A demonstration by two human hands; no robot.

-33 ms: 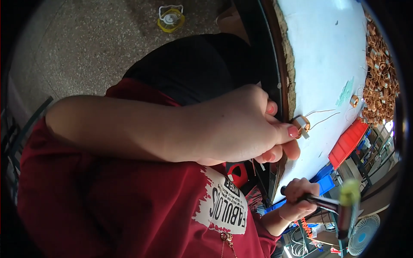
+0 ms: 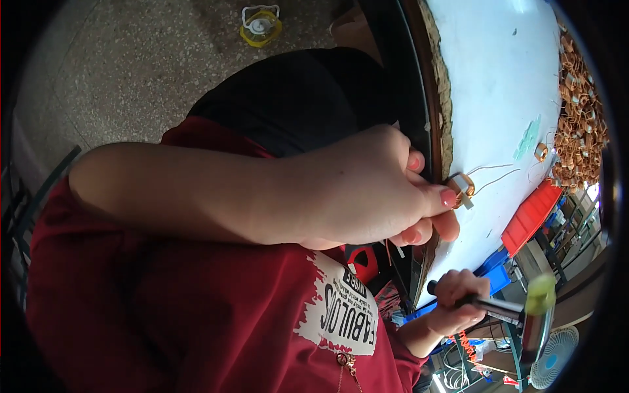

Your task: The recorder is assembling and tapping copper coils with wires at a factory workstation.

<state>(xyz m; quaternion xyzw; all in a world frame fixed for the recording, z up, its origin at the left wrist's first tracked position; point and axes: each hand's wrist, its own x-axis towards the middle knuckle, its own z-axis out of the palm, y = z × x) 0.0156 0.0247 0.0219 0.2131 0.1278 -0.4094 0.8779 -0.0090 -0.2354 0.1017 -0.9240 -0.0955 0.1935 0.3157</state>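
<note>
My left hand [image 2: 386,190] pinches a small copper-wire coil [image 2: 463,184] with a pale band at the table's edge. The thumb with its pink nail presses the coil's near side, and a small grey piece sticks out beside it. Two thin wire leads stretch from the coil over the white tabletop [image 2: 498,78]. Lower right in the picture, my right hand [image 2: 458,301] is closed round the black grip of a hammer [image 2: 501,309]. Its head, yellow-green at one end and dark reddish at the other, is raised apart from the coil and slightly blurred.
A large heap of copper coils [image 2: 580,124] covers the table's far side, with one loose coil [image 2: 541,152] beside it. A red bin [image 2: 529,219], a blue bin [image 2: 499,280] and a fan [image 2: 555,357] stand beyond. A yellow-and-white container [image 2: 260,29] is on the floor.
The hammer head has shifted slightly to the right in the picture. My left hand and the coil have barely moved.
</note>
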